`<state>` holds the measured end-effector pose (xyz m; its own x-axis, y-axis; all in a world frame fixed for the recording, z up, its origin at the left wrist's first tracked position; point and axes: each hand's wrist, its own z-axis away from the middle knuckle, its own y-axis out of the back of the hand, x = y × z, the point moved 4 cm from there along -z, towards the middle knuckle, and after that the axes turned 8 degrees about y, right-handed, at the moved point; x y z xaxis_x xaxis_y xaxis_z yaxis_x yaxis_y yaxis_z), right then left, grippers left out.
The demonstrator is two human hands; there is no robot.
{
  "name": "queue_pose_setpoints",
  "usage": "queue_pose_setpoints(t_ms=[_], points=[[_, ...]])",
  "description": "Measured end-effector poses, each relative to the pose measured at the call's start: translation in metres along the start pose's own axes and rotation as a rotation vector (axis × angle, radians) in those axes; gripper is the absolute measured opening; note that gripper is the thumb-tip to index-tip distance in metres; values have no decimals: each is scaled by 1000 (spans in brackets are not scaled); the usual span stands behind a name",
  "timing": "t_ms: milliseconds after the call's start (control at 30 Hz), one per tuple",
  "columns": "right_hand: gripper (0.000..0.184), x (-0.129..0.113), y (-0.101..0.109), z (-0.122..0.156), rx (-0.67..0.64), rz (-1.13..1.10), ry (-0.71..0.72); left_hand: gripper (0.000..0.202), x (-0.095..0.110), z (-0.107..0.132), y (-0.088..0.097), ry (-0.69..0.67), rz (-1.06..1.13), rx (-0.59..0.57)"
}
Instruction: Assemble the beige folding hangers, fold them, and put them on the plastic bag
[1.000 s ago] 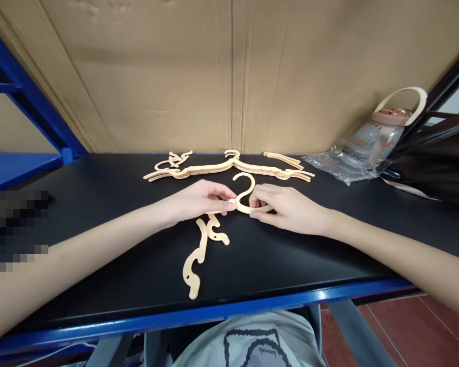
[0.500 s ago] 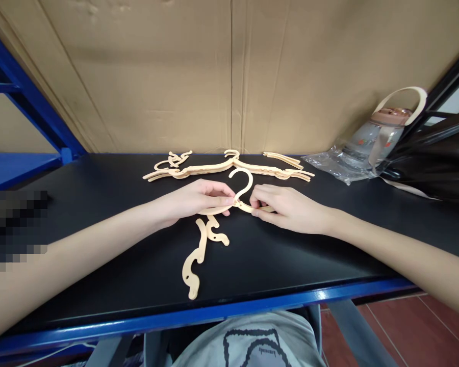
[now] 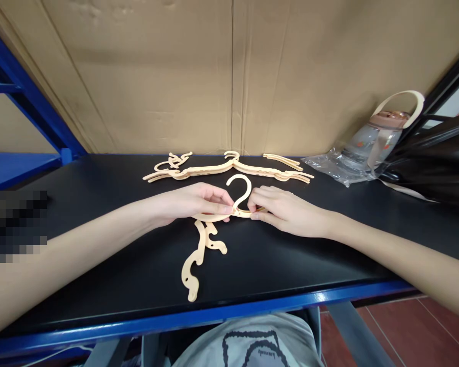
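While the left hand [image 3: 197, 203] and right hand [image 3: 282, 210] each pinch the hanger piece [image 3: 237, 177] beside its upright hook, it sits low on the black surface [image 3: 99, 244]. Gripping close likely steadies the joint; loose parts [image 3: 197, 255] lie just nearer.

Blk table [image 3: 99, 244] w/ hanger parts [image 3: 193, 265]

No legible text anywhere; only a tiny blurred word inside the outline on the grey shirt [image 3: 199, 351].
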<state>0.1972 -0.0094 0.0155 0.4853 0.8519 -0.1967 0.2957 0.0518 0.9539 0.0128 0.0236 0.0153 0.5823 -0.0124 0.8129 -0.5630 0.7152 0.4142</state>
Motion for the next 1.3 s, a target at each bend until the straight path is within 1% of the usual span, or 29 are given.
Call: queue_pose_setpoints(t_ms=[133, 300, 467, 667, 833, 1033, 1300], points=[[15, -1, 0, -1, 21, -2, 31, 31, -1, 0, 1, 2, -12, -12], [15, 1, -1, -1, 27, -30, 33, 30, 0, 1, 1, -18, -23, -6], [14, 2, -1, -1, 18, -50, 13, 27, 0, 1, 0, -13, -13, -13], [12, 2, 0, -1, 7, -58, 8, 23, 1, 0, -2, -41, 30, -44], [13, 2, 0, -1, 7, -52, 11, 23, 0, -2, -1, -47, 32, -37], [13, 1, 1, 0, -15, -36, 14, 20, -1, -3, 0, -24, 43, -47], [11, 1, 0, 1, 15, -90, -11, 26, -1, -2, -1, -42, -28, 0]])
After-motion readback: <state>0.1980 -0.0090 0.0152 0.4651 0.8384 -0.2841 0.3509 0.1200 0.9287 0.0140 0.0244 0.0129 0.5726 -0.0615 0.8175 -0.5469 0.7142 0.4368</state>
